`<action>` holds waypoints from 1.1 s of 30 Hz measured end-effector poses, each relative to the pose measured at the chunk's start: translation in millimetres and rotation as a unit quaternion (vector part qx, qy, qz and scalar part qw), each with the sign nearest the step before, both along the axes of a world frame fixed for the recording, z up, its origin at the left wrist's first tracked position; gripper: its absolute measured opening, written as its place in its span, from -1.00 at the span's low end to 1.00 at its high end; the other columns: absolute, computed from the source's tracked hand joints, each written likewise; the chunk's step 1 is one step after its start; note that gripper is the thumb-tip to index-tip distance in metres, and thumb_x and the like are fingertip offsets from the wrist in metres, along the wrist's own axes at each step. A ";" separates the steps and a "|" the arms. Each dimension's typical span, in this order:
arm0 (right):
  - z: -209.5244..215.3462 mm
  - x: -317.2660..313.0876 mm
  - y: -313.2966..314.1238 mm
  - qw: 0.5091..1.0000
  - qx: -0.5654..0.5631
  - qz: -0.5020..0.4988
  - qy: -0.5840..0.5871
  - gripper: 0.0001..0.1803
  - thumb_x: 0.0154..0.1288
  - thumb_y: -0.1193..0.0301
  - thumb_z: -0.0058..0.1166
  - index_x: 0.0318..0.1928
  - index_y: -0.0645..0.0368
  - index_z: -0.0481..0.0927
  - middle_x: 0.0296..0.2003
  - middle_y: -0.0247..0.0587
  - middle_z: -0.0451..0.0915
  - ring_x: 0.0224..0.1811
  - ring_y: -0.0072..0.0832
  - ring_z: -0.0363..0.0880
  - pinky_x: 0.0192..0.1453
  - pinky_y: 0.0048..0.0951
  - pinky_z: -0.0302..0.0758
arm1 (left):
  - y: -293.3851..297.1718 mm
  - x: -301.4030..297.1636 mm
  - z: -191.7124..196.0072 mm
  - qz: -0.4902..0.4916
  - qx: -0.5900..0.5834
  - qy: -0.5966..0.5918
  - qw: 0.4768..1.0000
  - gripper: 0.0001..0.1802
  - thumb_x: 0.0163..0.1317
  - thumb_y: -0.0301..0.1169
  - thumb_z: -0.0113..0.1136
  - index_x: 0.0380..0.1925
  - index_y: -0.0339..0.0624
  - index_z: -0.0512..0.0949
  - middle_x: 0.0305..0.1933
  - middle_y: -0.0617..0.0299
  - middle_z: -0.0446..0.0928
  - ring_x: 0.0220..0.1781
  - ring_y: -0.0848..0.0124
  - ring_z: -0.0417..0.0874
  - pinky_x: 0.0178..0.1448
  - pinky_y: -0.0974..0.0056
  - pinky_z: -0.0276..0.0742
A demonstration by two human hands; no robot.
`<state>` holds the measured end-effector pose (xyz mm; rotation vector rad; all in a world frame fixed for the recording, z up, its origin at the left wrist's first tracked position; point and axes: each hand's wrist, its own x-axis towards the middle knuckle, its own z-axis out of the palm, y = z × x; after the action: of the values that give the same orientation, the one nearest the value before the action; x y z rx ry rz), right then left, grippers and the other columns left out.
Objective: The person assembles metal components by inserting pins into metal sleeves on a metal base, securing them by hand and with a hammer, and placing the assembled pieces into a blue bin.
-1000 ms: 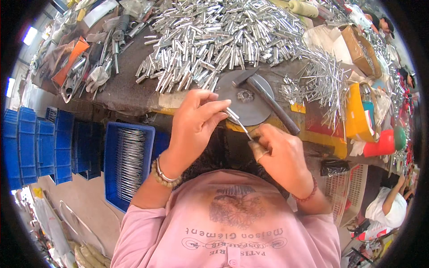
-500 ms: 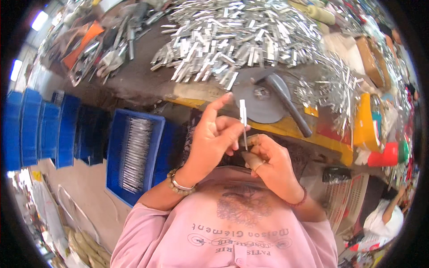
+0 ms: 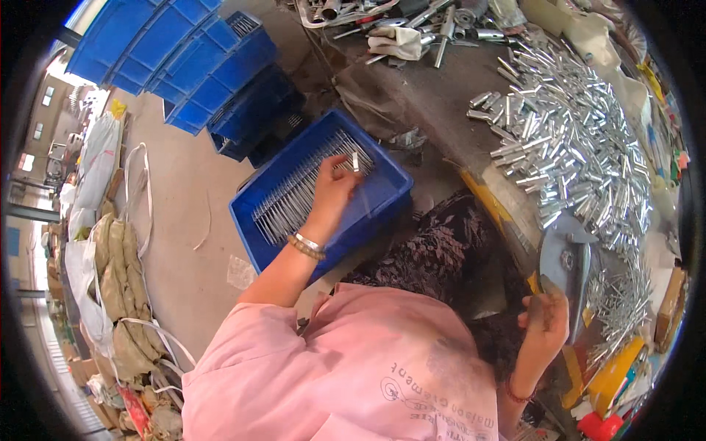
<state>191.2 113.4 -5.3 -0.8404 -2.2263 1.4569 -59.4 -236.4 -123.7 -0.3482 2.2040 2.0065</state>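
Note:
My left hand [image 3: 334, 185] is over a blue plastic bin [image 3: 397, 178], its fingers pinched on a small silver metal rod with a thicker end [image 3: 356, 162]. Below it in the bin lie many slim silver rods [image 3: 298, 192], lined up side by side in a long row. Whether the held rod touches them I cannot tell. Off to the right, my right hand [image 3: 546, 323] is raised by the bench edge, near a grey round disc [image 3: 562, 257]. Its fingers are loosely curled and apart, with nothing visible in them; dark coverings show on some fingertips.
A big heap of shiny metal tubes [image 3: 581, 147] covers the bench, with thinner metal pieces [image 3: 618, 301] nearer me. Stacked blue bins [image 3: 198, 66] stand beyond the filled one. Tan sacks [image 3: 118, 272] lie on the floor at left. A yellow container [image 3: 614, 378] sits at lower right.
My view has swung left toward the bin. My left hand has carried the rod from the bench over the bin; my right hand, which was at the rod's lower end, is now apart from it.

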 end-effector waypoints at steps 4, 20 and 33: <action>11.0 -5.1 -0.4 1.000 -0.011 0.001 -0.025 -0.76 0.60 0.60 0.22 0.19 0.33 0.66 -0.15 -0.27 0.75 -0.23 -0.61 0.75 -0.30 -0.60 0.59 | -44.9 -35.2 -61.9 0.053 -0.042 -0.061 0.996 -0.38 0.36 -0.49 0.40 0.39 -0.26 0.44 -0.19 0.17 0.73 -0.31 0.49 0.62 -0.27 0.33 0.54; 9.7 1.2 -5.2 0.999 0.004 -0.039 0.013 -0.74 0.56 0.65 0.23 0.19 0.37 0.67 -0.17 -0.20 0.77 -0.22 -0.54 0.80 -0.27 -0.55 0.67 | -49.5 -151.9 -133.6 0.069 -0.316 -0.006 0.946 -0.39 0.21 -0.24 0.56 0.22 -0.27 0.63 0.19 -0.17 0.76 0.27 -0.10 0.77 0.37 -0.01 0.64; 3.8 -8.6 -0.7 0.990 0.083 0.081 0.082 -0.80 0.34 0.64 0.40 -0.06 0.36 0.72 -0.22 -0.01 0.76 -0.29 -0.21 0.79 -0.20 -0.36 0.64 | 63.9 -68.4 66.6 -0.002 -0.074 0.297 0.952 -0.75 0.66 -0.28 0.28 0.12 -0.20 0.68 -0.17 0.37 0.63 -0.21 0.62 0.57 -0.14 0.47 0.50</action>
<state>182.7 112.7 -1.5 -0.4800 -2.2948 1.3340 -127.8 -172.5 -57.0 0.2955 2.6907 2.1538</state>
